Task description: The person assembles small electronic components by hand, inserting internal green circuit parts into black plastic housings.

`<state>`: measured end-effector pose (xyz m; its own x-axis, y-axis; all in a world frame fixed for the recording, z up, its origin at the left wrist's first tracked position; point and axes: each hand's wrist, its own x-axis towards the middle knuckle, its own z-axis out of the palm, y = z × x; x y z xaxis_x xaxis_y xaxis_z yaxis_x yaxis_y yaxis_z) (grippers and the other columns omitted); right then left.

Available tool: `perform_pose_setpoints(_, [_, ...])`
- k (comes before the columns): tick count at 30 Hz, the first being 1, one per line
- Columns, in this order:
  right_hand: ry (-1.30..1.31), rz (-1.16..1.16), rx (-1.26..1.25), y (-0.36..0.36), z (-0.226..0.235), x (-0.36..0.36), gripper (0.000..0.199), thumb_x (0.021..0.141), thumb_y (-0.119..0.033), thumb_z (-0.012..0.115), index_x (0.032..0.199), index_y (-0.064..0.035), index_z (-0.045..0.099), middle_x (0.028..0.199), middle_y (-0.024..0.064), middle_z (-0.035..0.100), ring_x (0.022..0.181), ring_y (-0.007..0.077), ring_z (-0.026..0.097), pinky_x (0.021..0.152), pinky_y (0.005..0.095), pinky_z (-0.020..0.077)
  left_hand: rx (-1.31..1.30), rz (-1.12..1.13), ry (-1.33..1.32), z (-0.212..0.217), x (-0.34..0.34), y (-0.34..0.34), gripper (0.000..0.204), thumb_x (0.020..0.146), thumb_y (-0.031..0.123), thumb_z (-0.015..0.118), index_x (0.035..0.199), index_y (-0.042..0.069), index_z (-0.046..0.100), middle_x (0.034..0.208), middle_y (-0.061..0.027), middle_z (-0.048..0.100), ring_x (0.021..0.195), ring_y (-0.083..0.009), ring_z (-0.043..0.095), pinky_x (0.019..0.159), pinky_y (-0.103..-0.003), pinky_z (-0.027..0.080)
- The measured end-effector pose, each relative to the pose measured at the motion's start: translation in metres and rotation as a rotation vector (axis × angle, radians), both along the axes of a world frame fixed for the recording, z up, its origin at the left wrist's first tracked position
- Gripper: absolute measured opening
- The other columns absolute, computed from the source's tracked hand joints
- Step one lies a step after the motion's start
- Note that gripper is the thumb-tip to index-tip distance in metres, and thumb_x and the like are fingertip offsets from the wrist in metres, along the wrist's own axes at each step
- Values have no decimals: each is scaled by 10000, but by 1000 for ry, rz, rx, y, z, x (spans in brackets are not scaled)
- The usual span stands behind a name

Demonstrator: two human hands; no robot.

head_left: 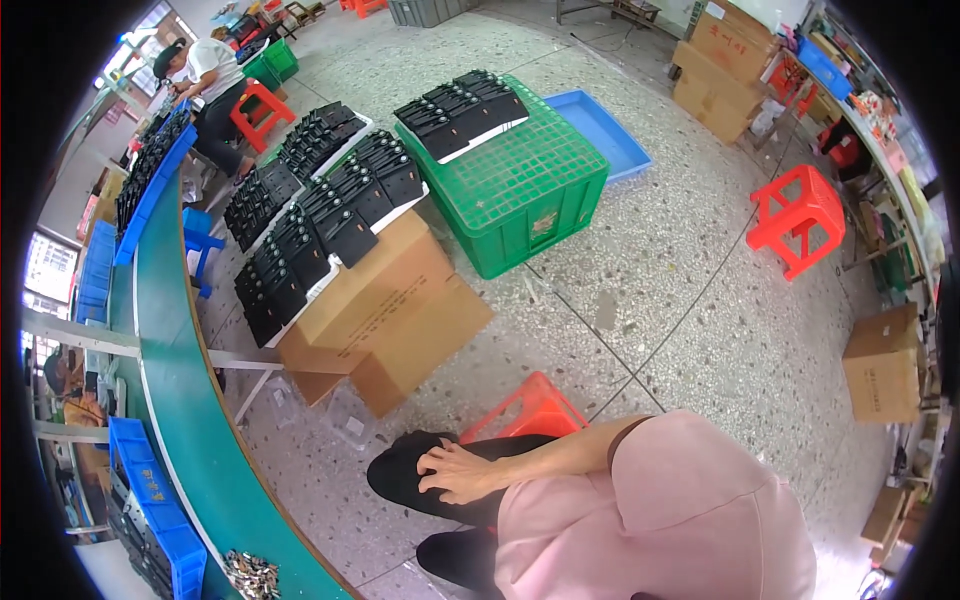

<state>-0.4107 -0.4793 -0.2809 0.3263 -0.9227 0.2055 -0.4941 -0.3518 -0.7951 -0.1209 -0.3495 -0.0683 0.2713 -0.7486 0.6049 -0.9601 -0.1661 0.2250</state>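
The right hand (pixel 462 472) rests on a black trouser leg (pixel 395 483), its grip loose, fingers apart and bent over the knee. The leg's long axis runs from the pink-shirted lap leftward across the view, the knee pointing toward the green bench (pixel 195 440). The cloth lies directly under the grip, the rounded knee reaching past the fingertips. A red stool (pixel 535 405) stands just beside that leg. The left hand is out of view; its grip cannot be told.
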Motion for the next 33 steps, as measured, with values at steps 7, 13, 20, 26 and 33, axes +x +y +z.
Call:
perform_pose_setpoints(7, [14,26,120,0,11,-4,371,698,-166,726,1062,-175,656,1156,54,479,1128,257,455,863,463,388,-17,21,6,-1,-3,0,268,935,186,659,1014,-68,693,817,-191,677,647,-272,595,599,-388,501])
perform_pose_setpoints(13, [21,24,118,-3,12,-1,358,711,-165,714,1065,-171,658,1147,52,489,1116,251,469,850,436,397,24,42,-85,-2,3,2,252,925,174,671,1004,-64,696,825,-175,683,628,-259,602,580,-381,508])
perform_pose_setpoints(20, [1,-1,147,-2,7,-2,328,784,-191,706,1099,-120,649,1163,66,519,1125,279,502,897,472,426,13,-4,-34,1,-1,3,293,923,233,684,952,-58,692,787,-159,664,611,-243,590,545,-352,492])
perform_pose_setpoints(26, [-122,-109,189,3,7,-13,289,844,-167,664,1105,-49,626,1100,122,551,1070,319,556,878,426,485,-3,-24,-64,3,-9,5,297,919,241,688,938,-54,704,791,-163,666,603,-252,593,525,-361,478])
perform_pose_setpoints(33, [-132,-162,263,-10,1,-12,269,853,-217,650,1072,-61,655,1061,155,593,1040,355,583,878,452,486,-53,-44,-2,-4,-10,-5,237,897,156,709,965,-70,705,815,-171,668,633,-257,613,552,-353,512])
